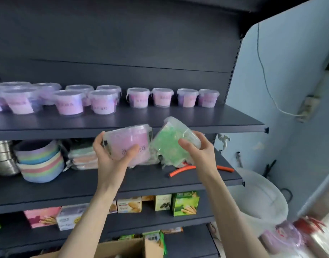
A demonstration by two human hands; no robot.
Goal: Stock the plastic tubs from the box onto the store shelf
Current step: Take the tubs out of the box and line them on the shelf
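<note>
My left hand (113,157) grips a clear plastic tub with pink filling and a pink label (130,138), held roughly upright. A clear tub with green filling (169,142) is tilted on its side in my right hand (199,153). Both tubs hover in front of the dark top shelf (225,123), just below its front edge. Several pink-labelled tubs (104,101) stand in rows on that shelf. The cardboard box (133,248) is open at the bottom of the view, below my forearms.
The second shelf holds stacked pastel bowls (40,162), steel bowls (3,157), packaged cloths (83,157) and an orange hose piece (182,170). Snack boxes (186,202) sit lower down. A blue wall with a cable and a white tub (262,198) are at the right.
</note>
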